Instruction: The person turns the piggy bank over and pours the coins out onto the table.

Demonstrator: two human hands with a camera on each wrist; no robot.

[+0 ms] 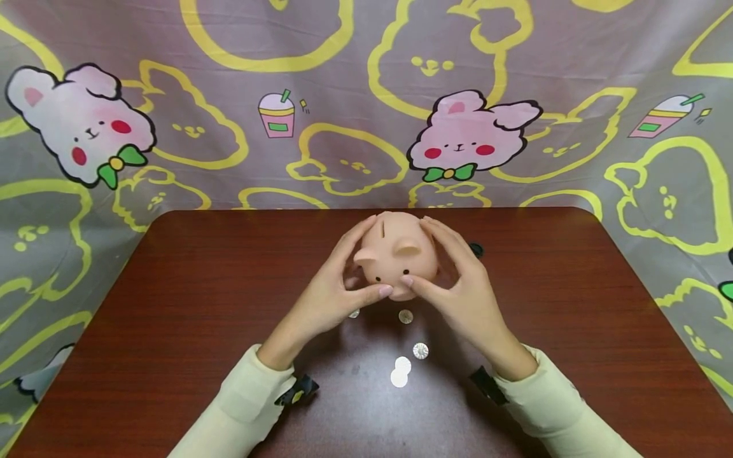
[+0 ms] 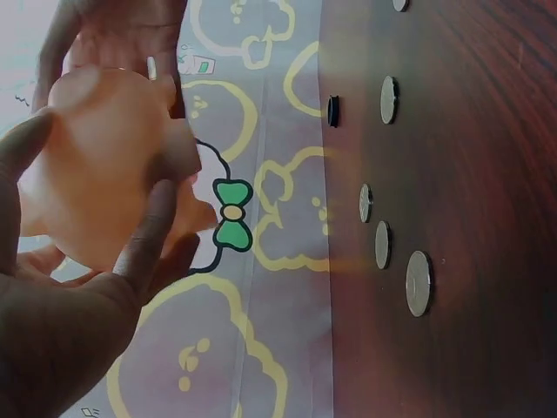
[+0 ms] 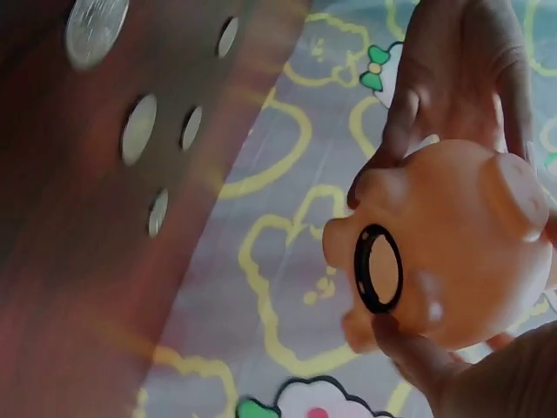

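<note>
Both hands hold a pink piggy bank (image 1: 395,254), raised above the table in the wrist views. My left hand (image 1: 329,292) grips its left side, thumb across the snout. Around the other side curls my right hand (image 1: 466,286), its thumb near an eye. The coin slot faces up in the head view. On the underside, in the right wrist view, a black ring (image 3: 379,268) surrounds a pale round centre. Below the bank, several silver coins lie on the table, among them one coin (image 1: 420,350) and two bright overlapping coins (image 1: 401,372).
A small black round cap (image 1: 476,249) lies on the brown table (image 1: 189,318) beyond my right hand; it also shows in the left wrist view. Behind the table's far edge hangs a patterned curtain (image 1: 343,95). Dark straps sit at both pale sleeves (image 1: 246,394).
</note>
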